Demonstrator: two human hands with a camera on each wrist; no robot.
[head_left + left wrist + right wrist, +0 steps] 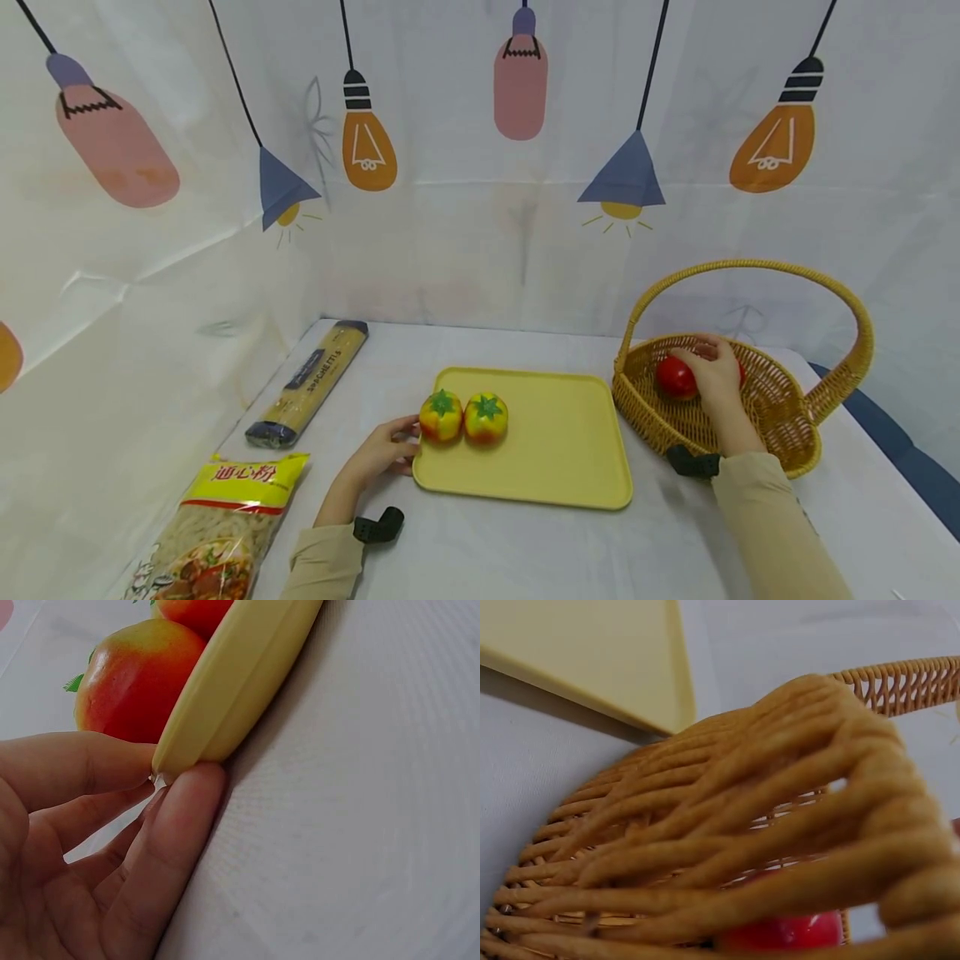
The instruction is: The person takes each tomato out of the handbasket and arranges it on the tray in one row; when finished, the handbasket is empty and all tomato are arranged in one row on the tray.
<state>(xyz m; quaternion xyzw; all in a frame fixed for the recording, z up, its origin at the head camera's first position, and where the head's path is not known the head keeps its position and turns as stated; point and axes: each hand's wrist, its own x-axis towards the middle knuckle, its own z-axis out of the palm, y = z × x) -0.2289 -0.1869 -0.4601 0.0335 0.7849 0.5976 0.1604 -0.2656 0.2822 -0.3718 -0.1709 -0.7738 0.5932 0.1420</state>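
In the head view, my left hand (381, 452) pinches the left edge of a yellow tray (558, 442). The left wrist view shows thumb and fingers on either side of the tray's rim (240, 682). Two yellow-red toy fruits (441, 416) with green leafy tops sit side by side at the tray's left. My right hand (716, 377) reaches down inside a wicker basket (795, 417), its thumb by a shiny red round fruit (677, 377). More red shows just right of that hand. Its fingertips are hidden, so I cannot tell whether it grips a fruit.
The basket's tall handle (750, 264) arches over the right hand. At the left lie a spaghetti pack (311, 383) and a bag of pasta (225, 529). Behind the white table hangs a cloth (465, 242) printed with lamps.
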